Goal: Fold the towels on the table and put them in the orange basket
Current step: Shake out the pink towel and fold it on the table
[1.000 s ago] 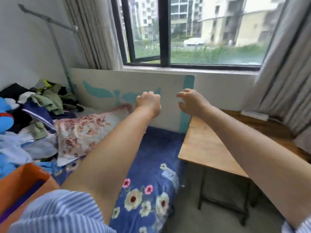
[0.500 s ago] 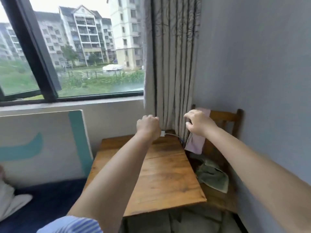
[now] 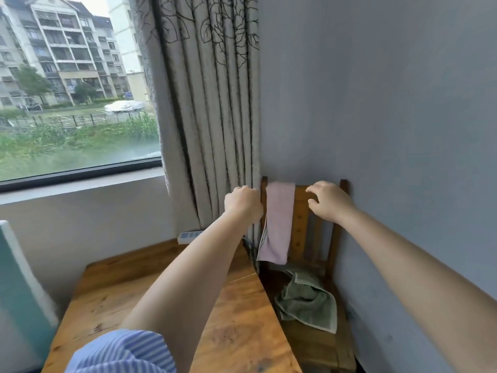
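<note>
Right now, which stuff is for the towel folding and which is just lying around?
For the job:
- pink towel draped over the chair back
- green towel crumpled on the chair seat
- left hand, closed, and right hand, open, both near the pink towel
- wooden table

Just lying about:
- wooden chair
- curtain
- power strip

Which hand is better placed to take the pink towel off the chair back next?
Probably the left hand: it sits right beside the pink towel, though fisted. The right hand, fingers spread, hovers over the bare chair back, slightly farther off.
</note>
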A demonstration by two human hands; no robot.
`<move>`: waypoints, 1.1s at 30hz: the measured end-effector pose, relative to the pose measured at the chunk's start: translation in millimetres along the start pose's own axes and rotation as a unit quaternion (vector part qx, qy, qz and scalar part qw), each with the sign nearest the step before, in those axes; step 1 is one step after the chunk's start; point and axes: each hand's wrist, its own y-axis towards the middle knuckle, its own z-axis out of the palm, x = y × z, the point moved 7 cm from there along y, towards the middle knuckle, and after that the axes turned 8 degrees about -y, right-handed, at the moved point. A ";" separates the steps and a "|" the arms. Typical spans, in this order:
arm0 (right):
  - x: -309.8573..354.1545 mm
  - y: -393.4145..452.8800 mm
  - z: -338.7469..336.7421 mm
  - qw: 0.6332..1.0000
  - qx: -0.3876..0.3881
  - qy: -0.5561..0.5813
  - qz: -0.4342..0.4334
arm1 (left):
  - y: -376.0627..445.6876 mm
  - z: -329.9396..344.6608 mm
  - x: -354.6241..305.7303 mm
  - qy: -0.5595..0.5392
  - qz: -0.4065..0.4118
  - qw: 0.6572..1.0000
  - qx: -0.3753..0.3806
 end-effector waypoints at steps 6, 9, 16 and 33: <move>-27.1 67.5 13.7 0.999 -0.007 -0.007 0.041 | 85.6 28.5 18.5 -0.033 -0.001 0.999 0.021; -43.2 97.1 34.2 0.998 0.011 -0.001 0.057 | 122.3 61.3 24.3 -0.060 -0.011 0.997 0.056; -70.7 166.0 98.8 0.996 0.073 0.016 0.057 | 189.6 124.3 32.0 -0.124 -0.045 0.986 0.097; -135.2 316.4 247.8 0.992 0.066 0.095 -0.057 | 319.7 257.6 36.3 -0.288 -0.248 0.924 0.048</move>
